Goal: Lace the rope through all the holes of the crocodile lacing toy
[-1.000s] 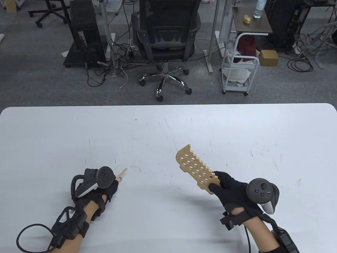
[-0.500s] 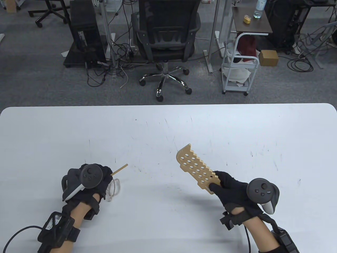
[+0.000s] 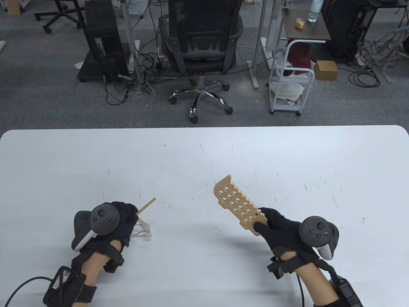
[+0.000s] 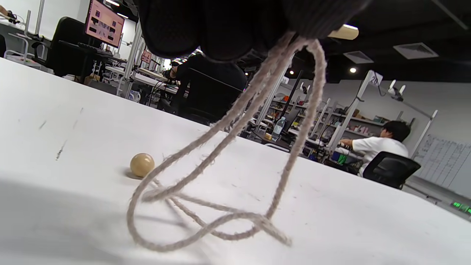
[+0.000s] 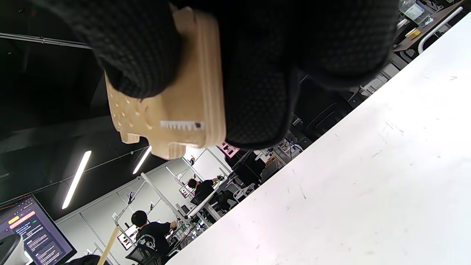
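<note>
Wooden crocodile point(image 3: 238, 202) in right hand point(image 3: 281, 230)

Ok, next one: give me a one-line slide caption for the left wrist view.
Left hand holds the rope up, its loops trailing on the white table beside a wooden bead.

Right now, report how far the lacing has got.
Both pieces are picked up. The left hand holds the wooden needle, its rope trailing onto the table; the right hand holds the crocodile board aloft. No hole is threaded yet.
</note>
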### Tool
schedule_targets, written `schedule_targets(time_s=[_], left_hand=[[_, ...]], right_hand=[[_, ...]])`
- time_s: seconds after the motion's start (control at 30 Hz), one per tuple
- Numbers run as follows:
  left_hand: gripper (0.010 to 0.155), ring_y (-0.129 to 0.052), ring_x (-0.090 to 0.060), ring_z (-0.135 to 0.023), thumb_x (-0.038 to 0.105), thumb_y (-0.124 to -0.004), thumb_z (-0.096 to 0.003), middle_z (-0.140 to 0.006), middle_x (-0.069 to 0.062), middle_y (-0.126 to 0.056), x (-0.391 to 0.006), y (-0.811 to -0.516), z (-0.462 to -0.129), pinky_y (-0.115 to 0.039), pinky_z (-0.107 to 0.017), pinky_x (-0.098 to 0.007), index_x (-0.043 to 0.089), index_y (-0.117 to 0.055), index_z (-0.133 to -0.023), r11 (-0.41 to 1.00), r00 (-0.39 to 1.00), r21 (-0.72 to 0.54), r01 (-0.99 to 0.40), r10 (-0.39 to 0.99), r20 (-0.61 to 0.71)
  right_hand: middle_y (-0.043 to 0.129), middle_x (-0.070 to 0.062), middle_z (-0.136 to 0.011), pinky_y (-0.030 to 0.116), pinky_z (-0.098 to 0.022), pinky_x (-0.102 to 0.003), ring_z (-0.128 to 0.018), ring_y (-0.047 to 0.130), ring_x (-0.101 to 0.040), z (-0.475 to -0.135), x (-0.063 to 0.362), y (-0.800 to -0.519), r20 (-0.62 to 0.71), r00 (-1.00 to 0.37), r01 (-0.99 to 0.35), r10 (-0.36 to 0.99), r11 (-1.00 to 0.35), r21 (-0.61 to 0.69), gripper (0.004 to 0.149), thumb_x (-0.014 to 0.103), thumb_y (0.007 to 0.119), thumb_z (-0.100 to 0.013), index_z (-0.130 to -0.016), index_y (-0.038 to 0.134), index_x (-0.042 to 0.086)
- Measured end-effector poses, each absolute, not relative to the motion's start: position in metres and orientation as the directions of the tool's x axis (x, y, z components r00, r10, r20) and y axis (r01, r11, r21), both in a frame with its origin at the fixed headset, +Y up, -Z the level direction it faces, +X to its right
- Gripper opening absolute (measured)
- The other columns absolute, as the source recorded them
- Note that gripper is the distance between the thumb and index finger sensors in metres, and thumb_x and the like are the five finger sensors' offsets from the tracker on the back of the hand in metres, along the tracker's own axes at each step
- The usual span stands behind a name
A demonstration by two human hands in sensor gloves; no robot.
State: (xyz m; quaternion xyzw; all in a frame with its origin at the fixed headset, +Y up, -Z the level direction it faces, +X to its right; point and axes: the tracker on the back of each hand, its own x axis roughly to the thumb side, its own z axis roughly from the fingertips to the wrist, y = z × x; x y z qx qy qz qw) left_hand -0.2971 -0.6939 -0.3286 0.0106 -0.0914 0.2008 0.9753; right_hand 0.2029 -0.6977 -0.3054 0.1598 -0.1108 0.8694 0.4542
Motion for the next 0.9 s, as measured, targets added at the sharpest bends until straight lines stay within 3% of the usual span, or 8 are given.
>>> schedule_targets(time_s=[0.13,0.3,0.63,0.9], left_hand=[[0.048,-0.07,-0.033,-0.088,0.044,-0.068,-0.0431,-0.09,-0.002,-0.073,-0.297,-0.693,-0.324,-0.043,-0.078,-0.06,0.025,-0.074,-0.086,0.89,0.873,-0.034,-0.455,0.453,0.181],[0.05,-0.07,-0.035,-0.088,0.05,-0.072,-0.045,-0.09,-0.004,-0.073,-0.296,-0.695,-0.321,-0.043,-0.078,-0.061,0.023,-0.073,-0.086,0.877,0.859,-0.054,-0.478,0.48,0.179],[0.047,-0.083,-0.031,-0.079,0.058,-0.063,-0.0427,-0.078,0.0,-0.086,-0.289,-0.7,-0.323,-0.05,-0.076,-0.061,0.027,-0.084,-0.071,0.857,0.837,-0.042,-0.514,0.512,0.195],[0.046,-0.082,-0.03,-0.081,0.051,-0.069,-0.0455,-0.086,0.0,-0.083,-0.28,-0.689,-0.323,-0.05,-0.077,-0.061,0.026,-0.083,-0.083,0.854,0.834,0.011,-0.52,0.505,0.222]], right_hand=[[0.098,-0.002,-0.069,0.084,-0.037,-0.044,-0.048,0.108,-0.025,-0.305,0.203,-0.698,0.379,-0.537,-0.825,0.754,-0.564,-0.047,0.048,0.034,0.089,-0.042,-0.086,0.077,0.017],[0.098,-0.002,-0.069,0.084,-0.037,-0.044,-0.049,0.108,-0.025,-0.305,0.203,-0.698,0.379,-0.536,-0.825,0.755,-0.563,-0.046,0.048,0.034,0.089,-0.042,-0.086,0.077,0.017],[0.098,-0.002,-0.069,0.084,-0.037,-0.044,-0.049,0.108,-0.025,-0.305,0.202,-0.698,0.38,-0.536,-0.825,0.754,-0.563,-0.045,0.048,0.034,0.089,-0.042,-0.086,0.077,0.017],[0.098,-0.002,-0.069,0.084,-0.037,-0.044,-0.049,0.108,-0.025,-0.305,0.202,-0.698,0.38,-0.536,-0.825,0.754,-0.564,-0.045,0.048,0.034,0.089,-0.042,-0.086,0.077,0.017]])
